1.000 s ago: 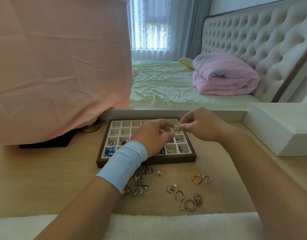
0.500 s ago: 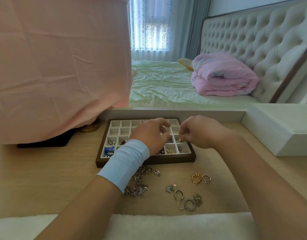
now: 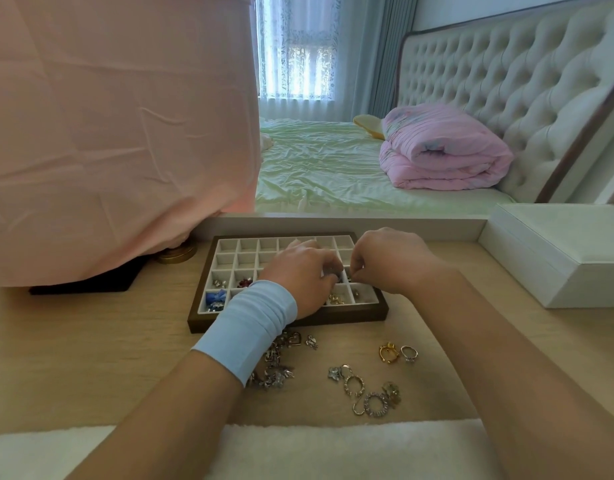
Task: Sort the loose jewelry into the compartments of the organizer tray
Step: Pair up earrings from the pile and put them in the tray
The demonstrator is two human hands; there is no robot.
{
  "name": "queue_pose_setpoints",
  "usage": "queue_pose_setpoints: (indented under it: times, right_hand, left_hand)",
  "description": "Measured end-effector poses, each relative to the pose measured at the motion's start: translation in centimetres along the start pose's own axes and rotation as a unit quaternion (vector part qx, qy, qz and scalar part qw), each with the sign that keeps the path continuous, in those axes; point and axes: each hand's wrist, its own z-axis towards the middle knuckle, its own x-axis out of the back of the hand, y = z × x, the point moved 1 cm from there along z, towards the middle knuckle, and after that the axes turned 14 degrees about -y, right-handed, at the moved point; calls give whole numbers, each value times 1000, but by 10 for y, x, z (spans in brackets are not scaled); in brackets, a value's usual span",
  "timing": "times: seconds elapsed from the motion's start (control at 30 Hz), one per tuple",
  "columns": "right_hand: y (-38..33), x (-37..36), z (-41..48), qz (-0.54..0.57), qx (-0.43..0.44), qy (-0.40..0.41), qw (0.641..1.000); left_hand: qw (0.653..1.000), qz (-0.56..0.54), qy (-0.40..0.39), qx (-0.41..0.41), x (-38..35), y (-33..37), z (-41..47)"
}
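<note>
a: where was the organizer tray (image 3: 354, 314) in that shot?

b: flat on the wooden desk (image 3: 90, 358), near the back edge, dark brown frame with white compartments. both hands were over its right half. the left hand (image 3: 302, 275) had a light blue wristband (image 3: 246, 330) and its fingers were curled in tight, tips bunched at the thumb. the right hand (image 3: 392, 261) was curled the same way, fingertips pointing down and nearly touching the left ones.

a: were they holding anything?

b: honestly couldn't tell. whatever sat between the fingertips was too small and mostly hidden, so it looked like a pinch on both sides but i couldn't make out a piece.

a: and the jewelry?

b: some was already in the tray: a blue bow piece (image 3: 215, 299) in the front left compartment, something red (image 3: 244, 283) one row back, gold bits (image 3: 336, 299) in the front row by the left hand. the rest lay loose on the desk in front of the tray: a silvery pile (image 3: 277, 372) partly under the left wrist, a cluster of sparkly rings (image 3: 364, 393) nearer me, and a gold ring (image 3: 388, 353) just beside a silver ring (image 3: 409, 353) to the right.

a: anything else around?

b: a white box (image 3: 558, 258) right of the tray, a pink cloth (image 3: 108, 133) hanging on the left, and a bed with a folded pink quilt (image 3: 444, 150) behind.
</note>
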Motion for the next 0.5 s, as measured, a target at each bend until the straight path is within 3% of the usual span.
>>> queue_pose_setpoints:
  times: [0.17, 0.37, 0.5]
  right_hand:
    - [10, 5, -6, 75, 10, -43, 996]
    - [-3, 30, -26, 106, 67, -41, 991]
    - [-38, 27, -40, 103, 139, -121, 978]
  left_hand:
    - [1000, -23, 14, 3, 3, -2, -2]
    - [1000, 4, 29, 3, 14, -7, -22]
    - [998, 50, -26, -16, 20, -21, -53]
